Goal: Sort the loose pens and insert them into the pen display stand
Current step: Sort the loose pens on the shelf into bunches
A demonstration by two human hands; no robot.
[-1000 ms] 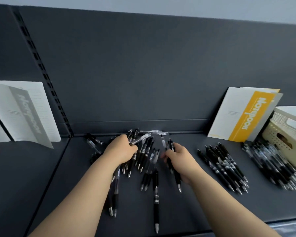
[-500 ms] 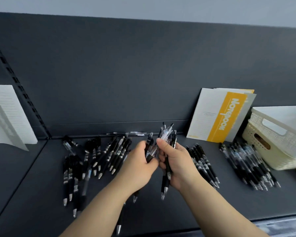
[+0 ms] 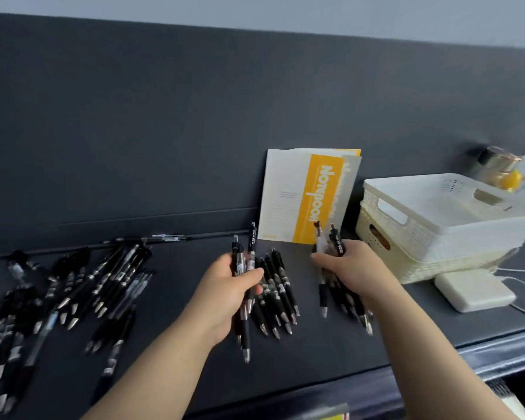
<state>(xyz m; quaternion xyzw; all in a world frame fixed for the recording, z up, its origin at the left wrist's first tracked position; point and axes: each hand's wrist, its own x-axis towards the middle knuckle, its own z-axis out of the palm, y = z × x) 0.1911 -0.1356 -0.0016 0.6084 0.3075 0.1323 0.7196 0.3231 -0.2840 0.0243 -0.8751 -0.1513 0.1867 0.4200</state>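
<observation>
On my dark shelf (image 3: 315,359), white baskets (image 3: 437,237) sit at the right, a notebook (image 3: 285,192) leans on the back wall beside them, and a pen heap (image 3: 103,286) sprawls at the left. My left grip (image 3: 225,295) is clenched round a pen bundle (image 3: 243,256) over a pen row (image 3: 281,292) lying mid-shelf. My right grip (image 3: 355,274) clasps a few pens (image 3: 335,241) just before the notebook.

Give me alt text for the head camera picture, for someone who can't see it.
The left hand holds a bunch of black pens beside a short row of pens on a dark shelf; the right hand holds another bunch near stacked white baskets. Loose pens lie scattered at left, and a yellow-and-white notebook leans on the back panel.
</observation>
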